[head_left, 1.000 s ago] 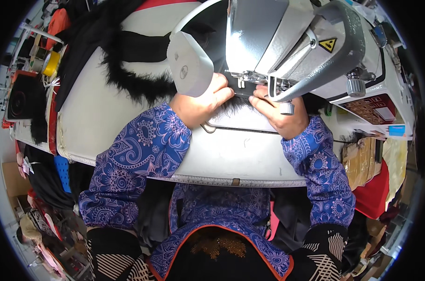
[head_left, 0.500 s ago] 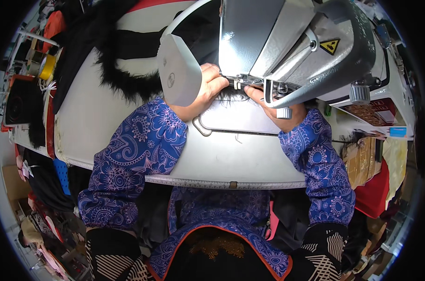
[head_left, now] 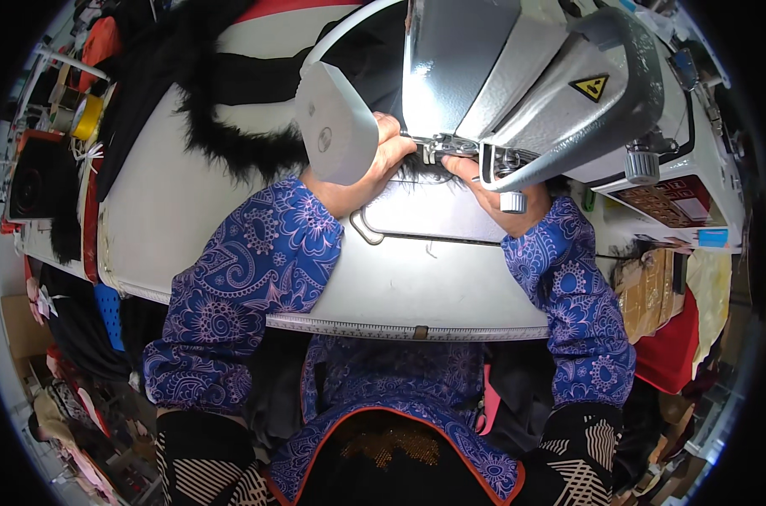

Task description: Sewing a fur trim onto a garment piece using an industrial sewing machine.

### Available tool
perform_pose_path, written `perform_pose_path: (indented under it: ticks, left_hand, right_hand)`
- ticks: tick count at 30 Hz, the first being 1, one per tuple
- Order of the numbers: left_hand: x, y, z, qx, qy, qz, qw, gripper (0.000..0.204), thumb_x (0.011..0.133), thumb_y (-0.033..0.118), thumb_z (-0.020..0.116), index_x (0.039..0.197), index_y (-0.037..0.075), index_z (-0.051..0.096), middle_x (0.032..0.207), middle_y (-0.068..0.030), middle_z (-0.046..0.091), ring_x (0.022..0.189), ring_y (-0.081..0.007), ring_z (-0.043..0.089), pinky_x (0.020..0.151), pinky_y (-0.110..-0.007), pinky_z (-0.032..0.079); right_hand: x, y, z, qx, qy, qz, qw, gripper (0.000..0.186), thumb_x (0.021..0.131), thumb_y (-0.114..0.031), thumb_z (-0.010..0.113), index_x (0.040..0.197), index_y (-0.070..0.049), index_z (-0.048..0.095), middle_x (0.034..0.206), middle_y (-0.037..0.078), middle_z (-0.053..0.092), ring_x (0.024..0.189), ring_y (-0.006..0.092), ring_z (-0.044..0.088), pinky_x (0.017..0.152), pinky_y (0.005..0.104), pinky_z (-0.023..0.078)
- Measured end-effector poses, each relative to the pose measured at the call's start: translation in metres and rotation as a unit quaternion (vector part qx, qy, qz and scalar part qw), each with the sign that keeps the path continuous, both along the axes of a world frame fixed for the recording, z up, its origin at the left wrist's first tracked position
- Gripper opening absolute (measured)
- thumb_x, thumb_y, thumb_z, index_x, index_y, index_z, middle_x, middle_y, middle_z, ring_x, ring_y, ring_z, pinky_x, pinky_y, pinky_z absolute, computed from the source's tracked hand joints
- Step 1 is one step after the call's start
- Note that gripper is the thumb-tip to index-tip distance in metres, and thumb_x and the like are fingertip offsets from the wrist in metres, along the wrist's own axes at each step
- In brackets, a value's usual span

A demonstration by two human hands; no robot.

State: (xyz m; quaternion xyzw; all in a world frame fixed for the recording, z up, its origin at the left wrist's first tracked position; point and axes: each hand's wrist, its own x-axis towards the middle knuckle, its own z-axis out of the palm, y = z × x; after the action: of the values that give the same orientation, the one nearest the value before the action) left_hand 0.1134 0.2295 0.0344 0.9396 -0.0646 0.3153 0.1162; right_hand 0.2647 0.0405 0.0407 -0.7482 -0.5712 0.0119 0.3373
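From afar I see left hand (head_left: 386, 160) and right hand (head_left: 492, 202) closer to the presser foot (head_left: 431, 154) than a second ago, black fur (head_left: 411, 171) between them (gripped or merely pressed, I cannot tell), apparently better lined up

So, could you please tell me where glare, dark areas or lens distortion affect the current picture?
Head view: white glare on the front of the sewing machine; head view: the black fur trim shows little detail within its dark mass; head view: the measuring strip bows, and the image corners go black.
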Motion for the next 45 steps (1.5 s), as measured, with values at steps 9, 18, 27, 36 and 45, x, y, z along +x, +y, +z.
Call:
perform_pose_path:
  ticks: [9,18,27,36,45]
  left_hand:
    - [-0.022,0.030,0.003,-0.042,0.103,0.093,0.989,0.029,0.081,0.024,0.079,0.102,0.006,0.069,0.108,-0.0084,0.068,0.095,-0.0270,0.067,0.085,-0.037,0.055]
    - [-0.032,-0.021,0.012,0.050,0.021,-0.061,0.997,0.030,0.064,0.015,0.081,0.091,0.008,0.069,0.088,-0.0018,0.065,0.087,-0.0214,0.063,0.075,-0.036,0.052]
    - [-0.023,-0.028,0.011,-0.053,0.012,-0.059,0.997,0.027,0.063,0.012,0.082,0.088,0.012,0.071,0.079,-0.0002,0.061,0.080,-0.0195,0.062,0.067,-0.033,0.051]
    - [-0.023,-0.029,0.009,-0.012,-0.022,-0.021,0.999,0.033,0.059,0.010,0.080,0.092,0.012,0.074,0.083,0.0013,0.063,0.088,-0.0194,0.063,0.073,-0.036,0.049]
    - [-0.024,-0.033,0.012,-0.034,0.024,-0.057,0.998,0.028,0.064,0.015,0.079,0.091,0.011,0.073,0.081,-0.0012,0.064,0.083,-0.0189,0.064,0.079,-0.035,0.051]
  right_hand:
    - [0.021,-0.023,-0.017,-0.064,-0.158,0.044,0.984,0.011,0.082,-0.010,0.078,0.091,-0.004,0.074,0.084,0.009,0.071,0.074,0.0243,0.068,0.067,0.0359,0.054]
    - [-0.003,-0.039,0.034,-0.005,-0.168,0.111,0.980,0.017,0.068,-0.007,0.072,0.083,-0.005,0.062,0.088,0.008,0.061,0.083,0.0269,0.062,0.069,0.0374,0.054]
    - [-0.021,-0.025,0.029,0.018,-0.230,0.172,0.958,0.024,0.071,-0.008,0.075,0.094,-0.006,0.071,0.100,0.009,0.067,0.085,0.0254,0.067,0.070,0.0358,0.057]
    - [-0.024,-0.020,0.028,-0.019,-0.053,0.131,0.990,0.014,0.075,-0.005,0.074,0.088,-0.003,0.068,0.096,0.010,0.067,0.082,0.0273,0.067,0.072,0.0356,0.054]
    - [-0.027,-0.020,0.024,0.020,-0.080,0.117,0.990,0.014,0.075,-0.004,0.073,0.087,-0.002,0.066,0.095,0.009,0.067,0.079,0.0287,0.066,0.069,0.0369,0.054]
